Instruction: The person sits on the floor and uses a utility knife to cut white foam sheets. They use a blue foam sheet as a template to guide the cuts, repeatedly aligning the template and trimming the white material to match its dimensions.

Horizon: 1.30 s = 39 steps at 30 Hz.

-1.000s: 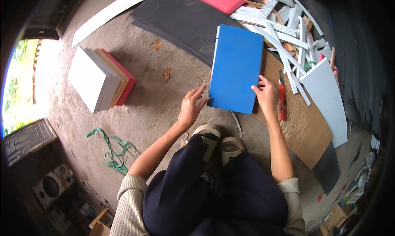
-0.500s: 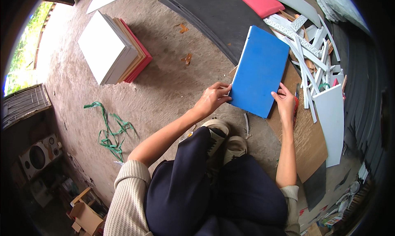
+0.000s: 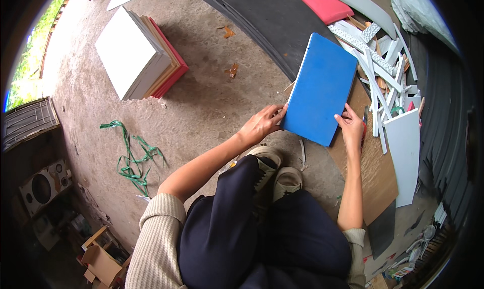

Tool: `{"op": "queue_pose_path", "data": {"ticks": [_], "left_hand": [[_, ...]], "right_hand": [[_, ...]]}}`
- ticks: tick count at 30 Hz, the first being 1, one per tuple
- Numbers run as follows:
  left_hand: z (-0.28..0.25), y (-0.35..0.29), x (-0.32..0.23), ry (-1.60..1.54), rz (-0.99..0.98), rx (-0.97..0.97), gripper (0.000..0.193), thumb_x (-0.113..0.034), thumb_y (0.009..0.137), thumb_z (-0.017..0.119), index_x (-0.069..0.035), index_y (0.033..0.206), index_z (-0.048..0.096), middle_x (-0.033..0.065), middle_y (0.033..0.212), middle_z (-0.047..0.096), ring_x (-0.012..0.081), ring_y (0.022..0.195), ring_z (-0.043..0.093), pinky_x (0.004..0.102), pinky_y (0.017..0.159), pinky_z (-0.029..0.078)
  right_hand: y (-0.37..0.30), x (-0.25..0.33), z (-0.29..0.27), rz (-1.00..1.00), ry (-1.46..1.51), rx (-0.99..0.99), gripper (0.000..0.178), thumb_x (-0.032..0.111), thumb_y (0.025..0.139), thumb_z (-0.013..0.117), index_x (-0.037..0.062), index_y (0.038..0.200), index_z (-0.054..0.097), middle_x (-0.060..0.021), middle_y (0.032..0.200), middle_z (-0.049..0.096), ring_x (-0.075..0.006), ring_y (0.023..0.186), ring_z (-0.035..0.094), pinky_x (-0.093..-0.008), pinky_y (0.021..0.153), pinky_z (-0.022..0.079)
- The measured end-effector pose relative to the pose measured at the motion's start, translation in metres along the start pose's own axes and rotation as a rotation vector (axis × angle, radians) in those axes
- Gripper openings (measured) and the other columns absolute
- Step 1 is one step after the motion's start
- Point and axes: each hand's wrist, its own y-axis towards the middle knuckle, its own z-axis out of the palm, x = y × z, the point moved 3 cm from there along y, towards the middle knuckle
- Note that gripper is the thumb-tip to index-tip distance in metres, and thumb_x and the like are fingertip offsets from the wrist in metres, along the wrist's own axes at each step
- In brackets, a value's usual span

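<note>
The left hand has just closed up to the blue board, so the board now has a hand on either side. It lies at 2 o'clock from the view's centre, tilted toward 1, over part of the brown board; whether it rests there or is raised, I cannot tell. The left grip is clamped on its edge at the board's 8 o'clock; the right hand has its grip clamped between 4 and 5, thumb on the blue face

A second ago the left fingers were looser, spread by the near corner. The whole view has shifted too: the blue board sits farther toward 3 o'clock, the stack at 10 shows higher, and the red knife at 3, plain to see then, is now mostly behind the right hand. Against half a second ago, little differs
</note>
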Motion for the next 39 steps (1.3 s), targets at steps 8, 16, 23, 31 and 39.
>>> {"op": "queue_pose_path", "data": {"ticks": [8, 16, 23, 31, 39], "left_hand": [[0.001, 0.001, 0.003, -0.028, 0.004, -0.041, 0.067, -0.012, 0.069, 0.067, -0.008, 0.128, 0.038, 0.013, 0.116, 0.047, 0.028, 0.097, 0.052, 0.0357, 0.083, 0.046], [-0.009, 0.007, -0.003, -0.105, -0.045, -0.05, 0.064, -0.021, 0.07, 0.068, -0.008, 0.127, 0.041, 0.0123, 0.11, 0.049, 0.0269, 0.092, 0.052, 0.0363, 0.08, 0.046], [-0.009, 0.008, -0.005, -0.173, -0.113, -0.056, 0.06, -0.021, 0.071, 0.068, -0.005, 0.123, 0.044, 0.0122, 0.109, 0.049, 0.0271, 0.085, 0.056, 0.035, 0.074, 0.049], [-0.007, 0.008, -0.005, -0.234, -0.179, -0.047, 0.059, -0.018, 0.07, 0.069, -0.006, 0.123, 0.045, 0.0122, 0.111, 0.049, 0.0276, 0.089, 0.057, 0.0352, 0.075, 0.05], [-0.009, 0.012, -0.002, -0.262, -0.209, -0.059, 0.053, -0.018, 0.07, 0.07, -0.005, 0.118, 0.05, 0.0129, 0.107, 0.052, 0.0249, 0.083, 0.061, 0.0339, 0.074, 0.05]], "right_hand": [[0.0, 0.005, -0.002, -0.002, 0.0, 0.035, 0.052, 0.007, 0.071, 0.069, -0.0006, 0.119, 0.049, -0.0117, 0.087, 0.063, -0.013, 0.073, 0.061, -0.0235, 0.062, 0.048], [-0.007, 0.021, -0.003, 0.092, 0.078, 0.061, 0.052, 0.0, 0.073, 0.065, -0.0021, 0.121, 0.045, -0.0096, 0.085, 0.061, -0.0117, 0.076, 0.059, -0.0219, 0.066, 0.047], [-0.008, 0.017, -0.004, 0.08, 0.188, 0.073, 0.054, 0.0, 0.072, 0.066, -0.0024, 0.121, 0.044, -0.0087, 0.082, 0.061, -0.0105, 0.073, 0.058, -0.0203, 0.063, 0.047], [-0.007, 0.016, -0.003, 0.057, 0.178, 0.071, 0.053, 0.0, 0.072, 0.066, -0.0032, 0.12, 0.045, -0.0082, 0.082, 0.061, -0.0101, 0.072, 0.058, -0.0202, 0.063, 0.047], [-0.006, 0.022, -0.004, 0.045, 0.011, 0.038, 0.052, 0.003, 0.07, 0.069, -0.0005, 0.118, 0.048, -0.0096, 0.08, 0.062, -0.0123, 0.07, 0.06, -0.0233, 0.063, 0.048]]}}
